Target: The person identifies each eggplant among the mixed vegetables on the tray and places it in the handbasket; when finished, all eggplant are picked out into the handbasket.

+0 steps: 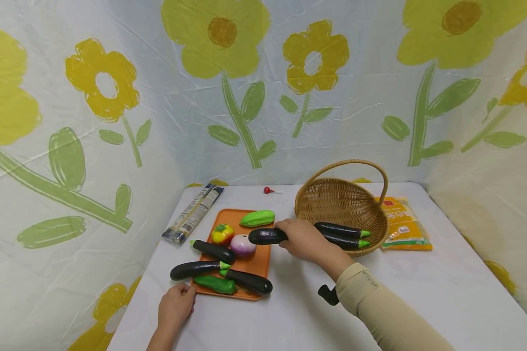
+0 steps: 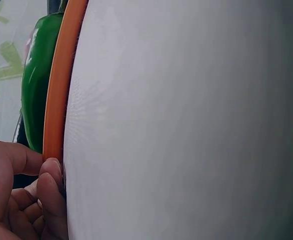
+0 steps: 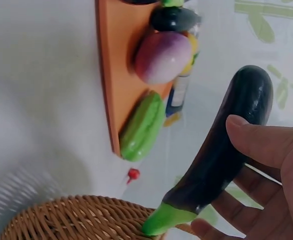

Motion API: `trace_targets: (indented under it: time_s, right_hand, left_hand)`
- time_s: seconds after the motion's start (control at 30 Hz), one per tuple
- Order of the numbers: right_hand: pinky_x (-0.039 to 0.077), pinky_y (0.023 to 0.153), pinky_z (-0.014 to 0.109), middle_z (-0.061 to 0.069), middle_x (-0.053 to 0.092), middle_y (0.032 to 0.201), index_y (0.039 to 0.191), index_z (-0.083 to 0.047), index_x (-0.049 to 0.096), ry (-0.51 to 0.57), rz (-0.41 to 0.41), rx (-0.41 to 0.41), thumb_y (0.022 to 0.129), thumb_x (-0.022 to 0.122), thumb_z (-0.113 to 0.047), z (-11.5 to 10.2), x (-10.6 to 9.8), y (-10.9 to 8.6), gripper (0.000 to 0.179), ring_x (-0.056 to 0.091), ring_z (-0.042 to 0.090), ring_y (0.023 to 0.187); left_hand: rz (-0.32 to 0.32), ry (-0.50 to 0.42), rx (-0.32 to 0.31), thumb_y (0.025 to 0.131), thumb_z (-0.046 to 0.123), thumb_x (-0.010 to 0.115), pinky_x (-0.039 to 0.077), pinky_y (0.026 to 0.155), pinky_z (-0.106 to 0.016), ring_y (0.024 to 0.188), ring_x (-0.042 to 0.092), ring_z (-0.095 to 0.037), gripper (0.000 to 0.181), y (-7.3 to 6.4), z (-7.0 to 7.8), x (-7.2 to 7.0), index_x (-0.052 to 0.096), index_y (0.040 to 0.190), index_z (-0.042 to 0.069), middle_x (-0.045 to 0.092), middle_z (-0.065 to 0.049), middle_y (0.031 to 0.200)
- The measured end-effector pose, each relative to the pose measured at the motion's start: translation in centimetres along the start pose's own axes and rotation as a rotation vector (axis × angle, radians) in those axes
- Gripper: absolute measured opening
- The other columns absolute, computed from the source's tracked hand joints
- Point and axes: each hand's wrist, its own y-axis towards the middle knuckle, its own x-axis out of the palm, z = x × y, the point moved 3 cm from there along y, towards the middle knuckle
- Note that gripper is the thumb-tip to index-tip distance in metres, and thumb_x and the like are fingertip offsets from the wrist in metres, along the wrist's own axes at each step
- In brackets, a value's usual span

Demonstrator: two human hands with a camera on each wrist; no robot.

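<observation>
My right hand (image 1: pixel 305 241) grips a dark eggplant (image 1: pixel 265 236) in the air between the orange tray (image 1: pixel 250 265) and the wicker basket (image 1: pixel 334 197). In the right wrist view, the eggplant's green stem end points down toward the basket rim. Two eggplants (image 1: pixel 340 229) lie inside the basket. At the tray's near left corner, my left hand (image 1: pixel 175 307) pinches the rim between thumb and fingers, beside a green pepper (image 1: pixel 215 284). Three eggplants (image 1: pixel 212 251) lie on or across the tray, with a purple onion (image 1: pixel 243 246), a red-yellow bell pepper (image 1: pixel 222 235) and a light green ridged vegetable (image 1: pixel 256 218).
Left of the tray lies a long clear-and-blue package (image 1: pixel 193 214). A red lollipop (image 1: pixel 268 190) is at the table's back edge. Right of the basket is a yellow bag (image 1: pixel 404 224), partly behind it. Flowered cloth walls (image 1: pixel 158 161) enclose the back and sides.
</observation>
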Motion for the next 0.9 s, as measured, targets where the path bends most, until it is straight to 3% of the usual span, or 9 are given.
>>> trace_targets:
  time_s: [0.37,0.6,0.9]
  right_hand:
    - [0.045,0.098,0.049,0.008,0.069,0.120,0.126,-0.009,0.065,-0.016,0.064,-0.022,0.089,0.078,-0.016,0.2,-2.2,-0.6,0.040,0.064,0.030,0.110]
    - [0.043,0.100,0.053,0.010,0.068,0.126,0.131,-0.006,0.064,-0.022,0.088,0.045,0.091,0.076,-0.014,2.8,-3.5,-1.7,0.042,0.062,0.033,0.116]
    - [0.046,0.097,0.053,0.012,0.069,0.120,0.127,-0.003,0.065,-0.011,0.109,0.087,0.088,0.078,-0.011,6.6,-3.7,-3.0,0.042,0.064,0.034,0.113]
  left_hand:
    - [0.007,0.011,0.013,0.090,0.020,0.053,0.039,0.056,-0.034,0.048,0.055,-0.015,0.021,-0.1,0.1,-0.1,0.065,0.079,0.008,0.058,0.004,0.052]
    - [0.009,0.009,0.011,0.091,0.020,0.053,0.039,0.055,-0.034,0.047,0.056,-0.014,0.021,-0.1,0.2,0.0,0.065,0.079,0.008,0.058,0.004,0.053]
    - [0.005,-0.003,0.004,0.091,0.019,0.054,0.040,0.055,-0.034,0.047,0.057,-0.015,0.020,0.0,0.0,0.1,0.065,0.081,0.007,0.059,0.004,0.054]
